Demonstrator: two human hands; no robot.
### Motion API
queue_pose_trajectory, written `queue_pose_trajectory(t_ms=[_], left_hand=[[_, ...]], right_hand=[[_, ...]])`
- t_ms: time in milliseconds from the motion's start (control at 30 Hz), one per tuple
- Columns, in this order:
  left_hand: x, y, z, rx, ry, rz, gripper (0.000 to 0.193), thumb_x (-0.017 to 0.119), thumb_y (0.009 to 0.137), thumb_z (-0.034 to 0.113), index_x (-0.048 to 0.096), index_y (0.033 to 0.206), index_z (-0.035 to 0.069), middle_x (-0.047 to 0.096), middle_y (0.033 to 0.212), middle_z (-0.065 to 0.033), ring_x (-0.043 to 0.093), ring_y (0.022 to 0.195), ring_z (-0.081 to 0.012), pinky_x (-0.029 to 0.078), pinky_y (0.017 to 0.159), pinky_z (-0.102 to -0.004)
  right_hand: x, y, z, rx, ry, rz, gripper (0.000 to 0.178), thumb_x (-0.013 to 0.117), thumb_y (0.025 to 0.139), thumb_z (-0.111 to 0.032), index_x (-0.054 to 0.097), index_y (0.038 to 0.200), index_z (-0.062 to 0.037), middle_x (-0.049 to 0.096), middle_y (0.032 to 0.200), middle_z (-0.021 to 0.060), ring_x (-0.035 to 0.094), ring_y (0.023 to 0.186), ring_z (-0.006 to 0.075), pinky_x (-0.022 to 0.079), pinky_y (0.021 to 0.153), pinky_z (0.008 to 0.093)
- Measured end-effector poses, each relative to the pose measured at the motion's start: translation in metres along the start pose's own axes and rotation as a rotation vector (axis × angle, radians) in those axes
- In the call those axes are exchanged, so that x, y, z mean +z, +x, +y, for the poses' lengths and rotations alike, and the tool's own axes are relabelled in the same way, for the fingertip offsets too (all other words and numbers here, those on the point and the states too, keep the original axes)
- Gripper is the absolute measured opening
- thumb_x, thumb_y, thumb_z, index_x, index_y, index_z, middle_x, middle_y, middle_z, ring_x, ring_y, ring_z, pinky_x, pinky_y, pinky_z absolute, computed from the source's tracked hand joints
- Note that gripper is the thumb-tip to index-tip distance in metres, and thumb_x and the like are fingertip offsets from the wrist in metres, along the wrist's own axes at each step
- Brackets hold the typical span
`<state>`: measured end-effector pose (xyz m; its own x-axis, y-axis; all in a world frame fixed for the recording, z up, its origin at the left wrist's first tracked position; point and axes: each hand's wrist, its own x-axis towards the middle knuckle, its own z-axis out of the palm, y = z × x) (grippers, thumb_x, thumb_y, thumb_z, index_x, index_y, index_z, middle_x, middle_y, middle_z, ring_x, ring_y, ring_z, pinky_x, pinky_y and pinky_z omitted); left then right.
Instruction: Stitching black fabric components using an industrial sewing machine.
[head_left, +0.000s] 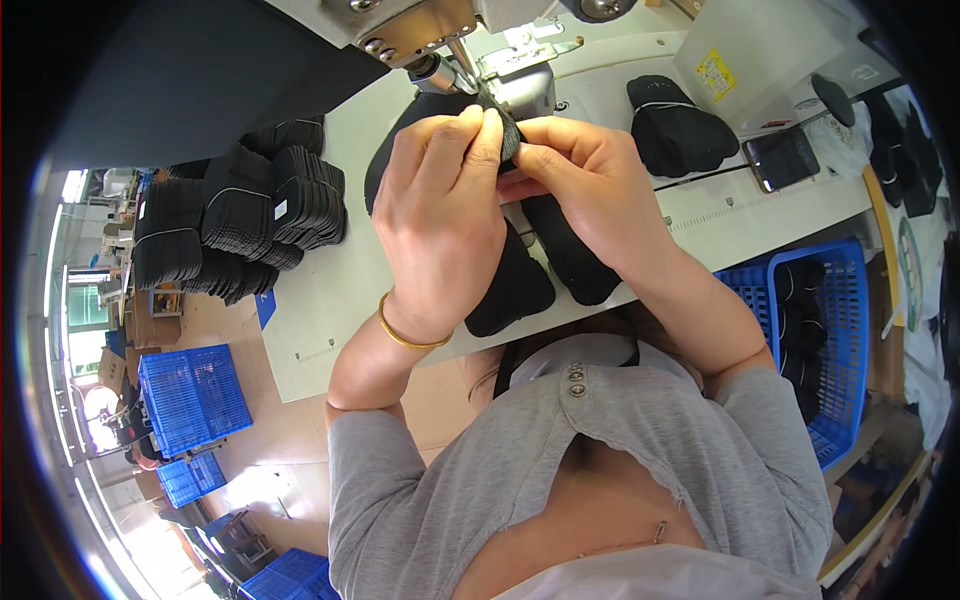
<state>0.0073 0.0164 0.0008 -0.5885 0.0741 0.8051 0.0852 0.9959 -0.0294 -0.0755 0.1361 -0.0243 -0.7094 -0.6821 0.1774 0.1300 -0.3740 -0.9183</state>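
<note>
A black fabric piece (511,290), shaped like a shoe upper with two long ends, lies across the front of the sewing machine's white table (420,315). Both hands pinch its upper edge just in front of the sewing machine head (440,75). My left hand (442,195) wears a gold bangle and has thumb and fingers closed on the fabric. Close beside it, my right hand (585,175) grips the same edge between thumb and forefinger. The fingers partly hide the held edge, and I cannot tell whether the needle touches it.
Stacked bundles of black fabric pieces (240,205) stand at the left, and another tied bundle (680,125) lies at the back right. Near it rests a phone (782,160). A blue basket (850,340) holds black pieces at the right; blue crates (195,398) stand on the floor.
</note>
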Motion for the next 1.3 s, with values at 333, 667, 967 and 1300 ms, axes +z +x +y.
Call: queue_pose_trajectory(t_ms=[333,667,967,1300], left_hand=[[0.007,-0.003,-0.021,0.101,-0.009,0.069,0.035,0.069,0.064,-0.008,0.076,0.099,-0.002,0.069,0.096,-0.0086,0.066,0.091,-0.0248,0.056,0.077,-0.0346],[0.004,-0.004,-0.03,0.182,-0.038,0.074,0.033,0.07,0.064,-0.006,0.077,0.096,-0.001,0.072,0.095,-0.0081,0.069,0.089,-0.0243,0.059,0.075,-0.0319],[-0.007,0.004,-0.045,0.26,-0.031,-0.029,0.037,0.069,0.063,-0.002,0.076,0.1,0.001,0.072,0.1,-0.0054,0.068,0.094,-0.0222,0.059,0.073,-0.0318],[-0.008,0.016,-0.059,0.334,-0.002,-0.106,0.039,0.068,0.063,0.0,0.075,0.101,0.002,0.071,0.099,-0.0049,0.068,0.095,-0.0221,0.058,0.076,-0.0323]], right_hand=[[0.006,0.006,0.012,-0.049,0.071,0.003,0.021,0.056,0.1,-0.007,0.071,0.107,0.0067,0.074,0.093,0.0074,0.07,0.087,0.01,0.057,0.079,0.0246],[0.017,-0.003,0.023,-0.08,0.177,0.029,0.022,0.056,0.1,-0.005,0.069,0.111,0.0077,0.072,0.095,0.0066,0.068,0.09,0.0101,0.057,0.085,0.0257],[0.028,-0.003,0.025,-0.034,0.383,0.027,0.024,0.052,0.1,-0.001,0.067,0.117,0.0078,0.07,0.103,0.0069,0.066,0.095,0.0104,0.055,0.091,0.0256],[0.035,-0.001,0.021,-0.014,0.409,-0.07,0.043,0.05,0.099,0.001,0.048,0.142,0.0088,0.06,0.138,0.0153,0.059,0.125,0.0188,0.046,0.111,0.0338]])
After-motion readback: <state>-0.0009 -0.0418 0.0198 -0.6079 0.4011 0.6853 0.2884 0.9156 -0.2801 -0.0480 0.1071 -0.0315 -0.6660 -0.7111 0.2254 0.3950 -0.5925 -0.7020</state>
